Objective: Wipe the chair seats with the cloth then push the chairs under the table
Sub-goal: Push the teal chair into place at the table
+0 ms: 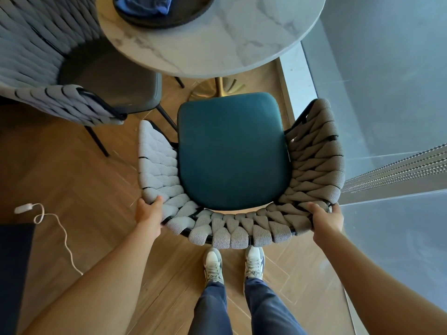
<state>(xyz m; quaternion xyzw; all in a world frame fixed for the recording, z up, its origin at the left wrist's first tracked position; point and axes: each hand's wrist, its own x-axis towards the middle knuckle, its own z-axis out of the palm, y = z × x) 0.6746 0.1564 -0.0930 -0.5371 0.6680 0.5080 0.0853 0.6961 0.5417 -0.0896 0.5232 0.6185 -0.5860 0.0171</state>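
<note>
Standing on a wooden herringbone floor point(79, 170), directly behind a woven-backed chair point(242, 228) with a teal seat point(232, 153). Left hand point(148, 212) curled around the chair's back rim at its left end, thumb on top of the weave; right hand point(326, 220) wrapped likewise over the rim at the right end, fingers over the grey strapping. Front edge of the teal seat near the gold pedestal base point(217, 89) and just short of the round marble counter point(217, 44), barely under its rim. On the counter, a dark round tray point(169, 19) holding the crumpled blue cloth point(145, 4). To the left, a second chair point(48, 68) with a dark grey seat point(113, 76), partly tucked beneath the counter's edge. White sneakers point(233, 264) and blue trousers just behind the chair back. White cable point(48, 221) lying on the floor at left; glass panel point(387, 81) along the right.
</note>
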